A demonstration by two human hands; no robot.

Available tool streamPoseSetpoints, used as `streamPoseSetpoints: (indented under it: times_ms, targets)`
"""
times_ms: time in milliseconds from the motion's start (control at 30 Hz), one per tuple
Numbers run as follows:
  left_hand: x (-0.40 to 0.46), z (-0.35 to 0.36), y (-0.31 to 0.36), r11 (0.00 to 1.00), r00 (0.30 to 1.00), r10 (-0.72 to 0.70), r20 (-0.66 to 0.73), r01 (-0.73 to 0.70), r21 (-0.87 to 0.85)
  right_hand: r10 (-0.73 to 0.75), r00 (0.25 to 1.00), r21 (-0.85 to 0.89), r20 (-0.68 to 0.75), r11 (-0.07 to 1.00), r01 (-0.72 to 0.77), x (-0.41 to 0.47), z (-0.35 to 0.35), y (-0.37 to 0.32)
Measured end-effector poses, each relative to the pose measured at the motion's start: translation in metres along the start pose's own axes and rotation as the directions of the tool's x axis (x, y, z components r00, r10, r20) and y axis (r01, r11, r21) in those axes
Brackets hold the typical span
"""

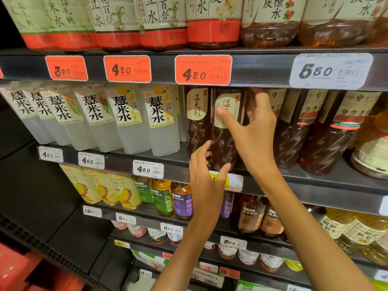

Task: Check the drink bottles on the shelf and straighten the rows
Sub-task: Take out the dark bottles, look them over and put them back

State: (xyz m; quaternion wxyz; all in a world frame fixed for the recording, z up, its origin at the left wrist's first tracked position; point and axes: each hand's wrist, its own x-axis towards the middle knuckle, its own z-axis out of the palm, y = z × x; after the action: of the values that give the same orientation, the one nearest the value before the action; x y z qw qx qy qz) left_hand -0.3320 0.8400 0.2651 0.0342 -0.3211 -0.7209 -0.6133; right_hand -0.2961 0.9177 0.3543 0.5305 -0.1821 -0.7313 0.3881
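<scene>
A dark brown drink bottle (225,143) with a cream label stands at the front of the middle shelf (315,181). My right hand (254,131) wraps its upper part, thumb across the label and fingers behind on its right side. My left hand (206,177) cups the bottle's base, fingers on its left side and thumb at its front. A matching brown bottle (197,120) stands just left of it. More dark bottles (327,139) with red bands fill the row to the right.
Cloudy white bottles (126,120) line the left of the same shelf. Large red-banded bottles (212,22) sit on the shelf above, over price tags (203,69). Juice and tea bottles (163,198) fill the lower shelves. A dark side panel (31,196) closes the left.
</scene>
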Motion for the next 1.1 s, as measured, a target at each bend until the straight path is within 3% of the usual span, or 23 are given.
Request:
streamPoseSetpoints:
  times_ms: [200, 533, 700, 767, 900, 1033, 1100]
  targets:
    - [-0.002, 0.007, -0.001, 1.0, 0.999, 0.024, -0.045, -0.023, 0.018, -0.29, 0.957, -0.331, -0.012, 0.904, 0.27, -0.001, -0.014, 0.0]
    - [0.007, 0.023, 0.001, 0.991, 0.988, 0.063, -0.142, -0.045, 0.126, -0.329, 0.943, -0.549, -0.056, 0.799, 0.246, -0.001, -0.006, 0.009]
    - [0.003, 0.024, 0.002, 0.992, 0.985, 0.055, -0.162, -0.035, 0.123, -0.377, 0.923, -0.522, -0.083, 0.805, 0.281, -0.003, -0.014, 0.014]
    - [-0.001, 0.024, 0.006, 0.995, 0.981, 0.058, -0.184, -0.041, 0.096, -0.415, 0.896, -0.543, -0.16, 0.795, 0.271, -0.008, -0.025, 0.02]
    - [-0.012, 0.033, 0.017, 0.977, 0.972, 0.186, -0.145, -0.167, 0.133, -0.403, 0.859, -0.651, -0.317, 0.751, 0.112, -0.003, -0.045, 0.023]
    - [-0.018, 0.049, 0.029, 0.96, 0.971, 0.235, -0.053, -0.223, 0.167, -0.48, 0.845, -0.822, -0.234, 0.562, 0.092, 0.013, -0.045, 0.014]
    - [-0.021, 0.054, 0.033, 0.957, 0.972, 0.234, -0.018, -0.227, 0.181, -0.426, 0.887, -0.819, -0.177, 0.564, 0.108, 0.018, -0.043, 0.014]
